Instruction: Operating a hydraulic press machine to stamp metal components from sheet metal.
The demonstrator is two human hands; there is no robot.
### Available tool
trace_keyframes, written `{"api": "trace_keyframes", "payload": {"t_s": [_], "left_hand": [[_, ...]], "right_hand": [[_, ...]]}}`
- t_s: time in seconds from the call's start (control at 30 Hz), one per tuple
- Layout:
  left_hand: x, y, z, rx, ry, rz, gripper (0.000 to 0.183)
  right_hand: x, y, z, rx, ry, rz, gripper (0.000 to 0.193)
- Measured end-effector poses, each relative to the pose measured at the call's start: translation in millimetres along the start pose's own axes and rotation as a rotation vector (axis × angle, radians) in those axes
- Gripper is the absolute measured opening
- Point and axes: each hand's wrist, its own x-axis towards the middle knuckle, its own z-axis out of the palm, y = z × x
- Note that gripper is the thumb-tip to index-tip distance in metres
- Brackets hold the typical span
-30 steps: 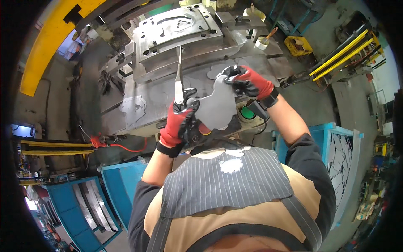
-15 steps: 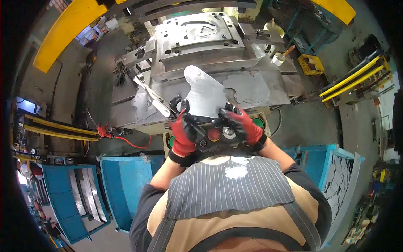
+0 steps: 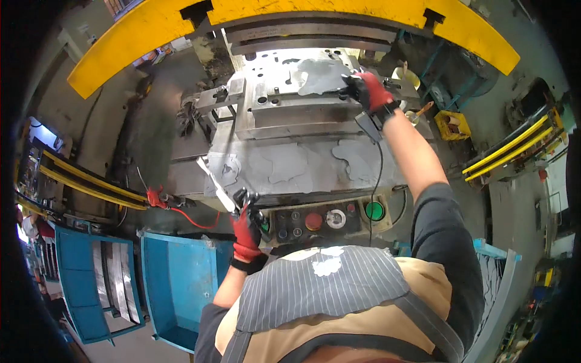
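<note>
My left hand (image 3: 245, 225), in a red and black glove, is closed around a long, pale, tongs-like tool (image 3: 213, 181) that points up and away to the left. Stretched out far to the right, my gloved right hand (image 3: 367, 92) pinches the right edge of a flat grey metal sheet (image 3: 324, 74) with a curved outline. That sheet lies over the upper face of the steel die (image 3: 302, 110); whether it rests fully flat I cannot tell. Beneath my right wrist is a small dark block (image 3: 368, 128) with a black cable.
Flat grey sheets (image 3: 287, 162) lie on the press bed before the die. A yellow press beam (image 3: 315, 12) spans overhead. Nearest me is a control panel (image 3: 283, 225) with a red button (image 3: 313, 221) and a green button (image 3: 374, 210). Blue bins (image 3: 181, 278) stand left, a yellow crate (image 3: 452, 125) right.
My right hand has reached forward and right, bringing the metal sheet from in front of me onto the die. My left hand has let go of the sheet and drawn back lower with the tool.
</note>
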Motion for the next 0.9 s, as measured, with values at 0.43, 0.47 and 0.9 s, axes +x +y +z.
{"api": "trace_keyframes", "payload": {"t_s": [0.43, 0.47, 0.9], "left_hand": [[-9, 2, -23, 0.163, 0.183, 0.091, 0.031], [-10, -1, -24, 0.168, 0.173, 0.083, 0.031], [9, 30, 14, -0.594, 0.157, -0.469, 0.031]], "right_hand": [[124, 103, 17, -0.347, -0.138, 0.076, 0.027], [126, 97, 18, -0.423, -0.114, 0.119, 0.027], [114, 39, 57, -1.046, -0.095, 0.166, 0.025]]}}
